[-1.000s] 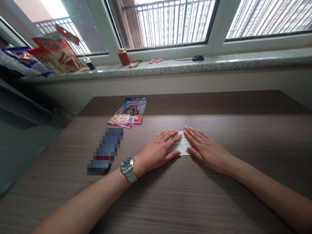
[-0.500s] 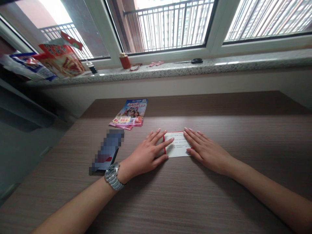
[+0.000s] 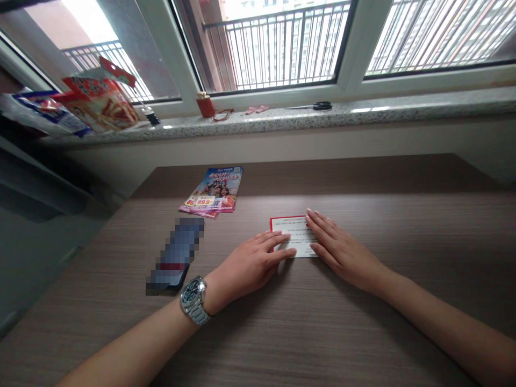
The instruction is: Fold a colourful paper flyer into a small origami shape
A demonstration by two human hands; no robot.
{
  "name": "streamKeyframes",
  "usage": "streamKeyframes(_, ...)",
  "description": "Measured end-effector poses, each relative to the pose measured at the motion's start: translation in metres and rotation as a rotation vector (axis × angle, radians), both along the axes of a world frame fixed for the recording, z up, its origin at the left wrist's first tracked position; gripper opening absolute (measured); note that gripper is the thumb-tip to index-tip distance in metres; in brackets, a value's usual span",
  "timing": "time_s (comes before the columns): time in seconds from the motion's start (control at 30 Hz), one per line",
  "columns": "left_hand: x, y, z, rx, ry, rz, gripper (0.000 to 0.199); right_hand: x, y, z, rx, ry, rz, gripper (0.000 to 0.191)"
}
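A white printed card with a red edge along its top and left lies flat on the brown wooden table. Over its lower left part rests my left hand, fingers stretched out, index finger and thumb above the print; a steel watch is on that wrist. My right hand lies flat across the card's right end, fingers extended, and hides that edge. Neither hand is closed around anything.
Left of the hands lies a pixelated dark flat object. Behind it is a small stack of colourful flyers. On the stone windowsill are scissors, a red-brown container and snack bags.
My left hand has shifted down and slightly right, uncovering the card's upper left corner, and its fingers are closer together. My right hand stays almost in place on the card.
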State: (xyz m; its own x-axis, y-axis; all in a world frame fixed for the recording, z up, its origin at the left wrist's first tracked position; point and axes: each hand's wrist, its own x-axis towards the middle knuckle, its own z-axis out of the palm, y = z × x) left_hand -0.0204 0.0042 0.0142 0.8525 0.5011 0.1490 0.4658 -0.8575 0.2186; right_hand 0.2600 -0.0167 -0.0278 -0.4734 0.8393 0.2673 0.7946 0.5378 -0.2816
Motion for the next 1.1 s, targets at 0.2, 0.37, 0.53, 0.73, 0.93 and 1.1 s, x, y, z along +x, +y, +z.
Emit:
streamKeyframes(0.2,0.005,0.002,-0.003,-0.026,-0.033,0.04,0.04,0.001,-0.014,0.015,0.056,-0.022,0.043,0.065)
streamKeyframes(0.37,0.005,0.001,-0.007,-0.057,-0.041,0.034,0.044,-0.002,-0.032,0.017,0.015,-0.046,0.108,0.063)
streamKeyframes(0.53,0.006,-0.002,-0.009,-0.082,-0.03,0.048,0.049,-0.002,-0.038,0.012,-0.063,-0.093,0.134,0.062)
streamKeyframes(0.73,0.006,-0.003,-0.011,-0.095,-0.018,0.051,0.059,0.0,-0.038,0.013,-0.093,-0.08,0.136,0.062)
streamKeyframes(0.93,0.006,-0.003,-0.013,-0.111,-0.032,0.053,0.059,0.0,-0.038,0.015,-0.094,-0.071,0.141,0.063)
streamKeyframes(1.1,0.006,-0.005,-0.013,-0.118,-0.04,0.056,0.059,-0.001,-0.038,0.014,-0.073,-0.085,0.138,0.062)
